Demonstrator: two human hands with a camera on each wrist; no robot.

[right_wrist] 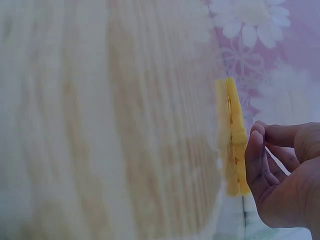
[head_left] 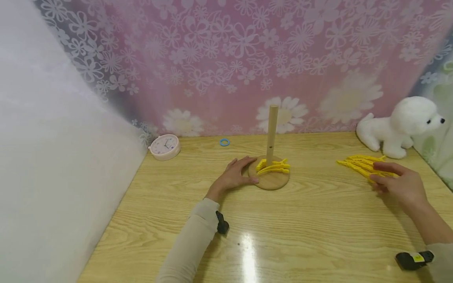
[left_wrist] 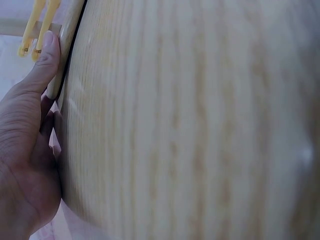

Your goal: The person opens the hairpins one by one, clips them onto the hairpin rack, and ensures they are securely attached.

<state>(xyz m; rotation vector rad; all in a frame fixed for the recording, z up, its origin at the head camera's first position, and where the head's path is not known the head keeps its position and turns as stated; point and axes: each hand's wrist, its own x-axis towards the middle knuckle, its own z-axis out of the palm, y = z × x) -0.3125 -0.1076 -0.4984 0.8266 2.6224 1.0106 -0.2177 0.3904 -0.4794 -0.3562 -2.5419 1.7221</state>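
Observation:
A wooden stand [head_left: 271, 133] has an upright round post with a small hole low on it and a round base [head_left: 272, 184]. My left hand [head_left: 233, 175] grips the left rim of the base, the thumb [left_wrist: 48, 47] over its top edge and the fingers spread round the back. Several yellow branch-like pieces [head_left: 279, 168] lie on the base around the foot of the post. At the right, my right hand [head_left: 407, 184] is over the near end of a pile of yellow branch-like pieces [head_left: 357, 163], thumb and fingers bent, with yellow showing between them.
A pink round clock [head_left: 165, 147] is at the back left of the wooden table [head_left: 301, 228]. A blue ring [head_left: 224, 142] lies near the back edge. Behind the yellow pile sits a white plush dog [head_left: 389, 127]. A floral curtain [head_left: 212, 59] hangs along the back.

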